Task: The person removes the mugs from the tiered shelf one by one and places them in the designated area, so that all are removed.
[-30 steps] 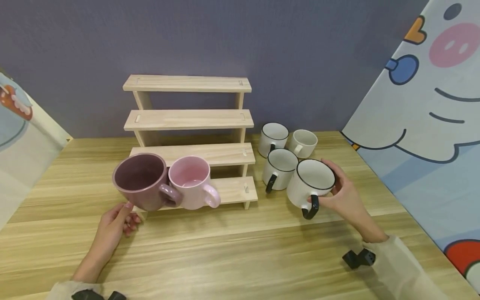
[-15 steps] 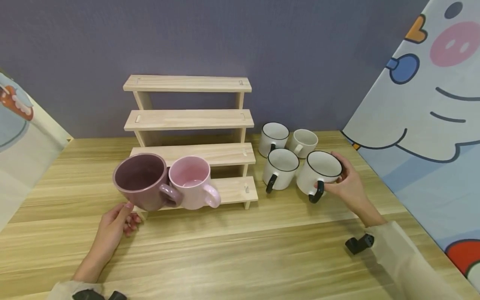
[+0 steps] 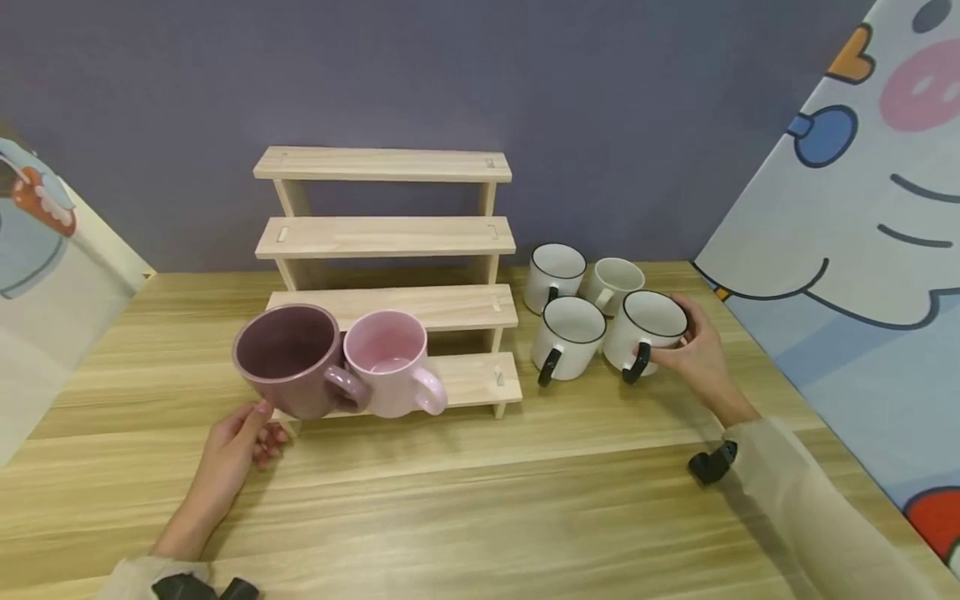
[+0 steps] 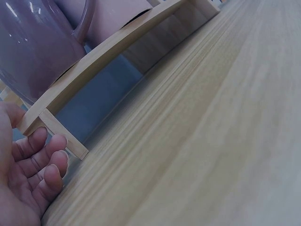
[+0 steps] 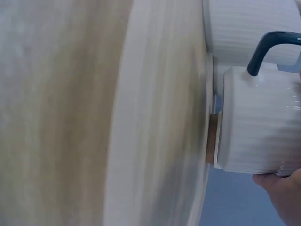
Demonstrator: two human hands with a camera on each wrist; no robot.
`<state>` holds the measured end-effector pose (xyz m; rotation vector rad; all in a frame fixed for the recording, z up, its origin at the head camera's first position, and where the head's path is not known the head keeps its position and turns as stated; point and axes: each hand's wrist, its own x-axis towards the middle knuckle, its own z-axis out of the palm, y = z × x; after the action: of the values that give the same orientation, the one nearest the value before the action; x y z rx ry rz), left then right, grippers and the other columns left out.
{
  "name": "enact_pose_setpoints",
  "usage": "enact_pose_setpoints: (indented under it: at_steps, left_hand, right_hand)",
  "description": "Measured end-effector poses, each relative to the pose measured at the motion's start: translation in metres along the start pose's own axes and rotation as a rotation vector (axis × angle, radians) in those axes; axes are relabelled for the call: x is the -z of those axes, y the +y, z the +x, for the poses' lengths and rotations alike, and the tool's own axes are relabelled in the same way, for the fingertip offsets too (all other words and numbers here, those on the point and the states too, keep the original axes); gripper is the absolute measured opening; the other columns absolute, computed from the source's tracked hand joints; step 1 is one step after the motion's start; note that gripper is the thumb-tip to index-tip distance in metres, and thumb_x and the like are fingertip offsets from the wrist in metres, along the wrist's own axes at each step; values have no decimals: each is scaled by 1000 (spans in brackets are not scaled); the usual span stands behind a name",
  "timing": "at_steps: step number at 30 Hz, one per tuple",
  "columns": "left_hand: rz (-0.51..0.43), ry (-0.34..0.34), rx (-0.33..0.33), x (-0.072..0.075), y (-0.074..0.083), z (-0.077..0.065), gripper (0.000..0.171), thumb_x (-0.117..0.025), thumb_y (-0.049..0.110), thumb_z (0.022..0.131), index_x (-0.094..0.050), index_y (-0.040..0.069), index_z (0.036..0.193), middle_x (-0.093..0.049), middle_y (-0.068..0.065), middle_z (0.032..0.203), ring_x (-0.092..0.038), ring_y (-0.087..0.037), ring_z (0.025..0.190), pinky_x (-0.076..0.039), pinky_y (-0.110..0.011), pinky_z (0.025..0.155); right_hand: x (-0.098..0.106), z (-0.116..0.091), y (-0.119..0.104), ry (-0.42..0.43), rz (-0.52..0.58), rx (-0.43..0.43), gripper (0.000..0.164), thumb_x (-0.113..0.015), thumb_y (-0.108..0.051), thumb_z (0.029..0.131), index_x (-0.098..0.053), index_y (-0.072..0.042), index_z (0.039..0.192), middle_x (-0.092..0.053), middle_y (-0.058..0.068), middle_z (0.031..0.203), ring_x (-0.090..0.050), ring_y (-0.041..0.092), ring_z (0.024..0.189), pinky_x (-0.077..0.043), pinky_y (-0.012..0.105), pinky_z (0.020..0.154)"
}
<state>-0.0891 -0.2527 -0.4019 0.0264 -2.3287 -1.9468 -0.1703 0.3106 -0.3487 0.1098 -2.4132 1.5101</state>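
Note:
My right hand point(image 3: 701, 354) grips a white mug point(image 3: 647, 329) with a black rim and black handle, at the right of the mug group. Its base point(image 5: 221, 122) is close to the tabletop; in the right wrist view a narrow gap shows beneath. At the left, my left hand point(image 3: 232, 446) pinches the front left corner of a stepped wooden shelf point(image 4: 56, 96), thumb above the board and fingers curled below. On that lowest step stand a large mauve mug point(image 3: 288, 358) and a smaller pink mug point(image 3: 387, 367), side by side, handles turned right.
Left of the held mug is a black-rimmed white mug point(image 3: 570, 337). Behind stand another black-rimmed mug point(image 3: 551, 279) and a small cream mug point(image 3: 613, 283). The upper steps point(image 3: 386, 237) rise towards a grey-blue wall point(image 3: 600, 125). A cartoon-printed panel point(image 3: 847, 233) borders the wooden table point(image 3: 465, 508).
My right hand has carried the white mug back, slightly right and down, beside the other mugs. The left hand keeps its hold on the shelf corner. The head view has shifted slightly.

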Motion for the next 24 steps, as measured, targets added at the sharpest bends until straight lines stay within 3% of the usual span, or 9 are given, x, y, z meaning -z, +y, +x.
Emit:
enact_pose_setpoints:
  at_steps: [4,19,24]
  left_hand:
    - [-3,2,-4,-1,0,0,28,-42,22,103,-62,23,83,-61,8,65,-53,-3,54,-43,-19,44]
    - [37,4,-11,-1,1,0,29,-40,23,103,-61,26,84,-60,10,65,-52,-3,53,-43,-19,44]
    - [32,6,-5,-1,0,0,29,-41,22,103,-60,20,83,-60,9,65,-52,-4,54,-42,-20,44]
  right_hand:
    - [0,3,4,-6,-16,-16,85,-77,6,73,-32,-9,143,-44,-15,119,-46,-1,106,-40,7,84]
    - [0,13,18,30,14,-28,85,-75,12,70,-30,-1,140,-43,-16,116,-45,-1,104,-39,7,84]
    - [1,14,20,12,-4,-35,85,-76,9,72,-28,0,141,-42,-16,117,-44,-1,105,-38,7,84]
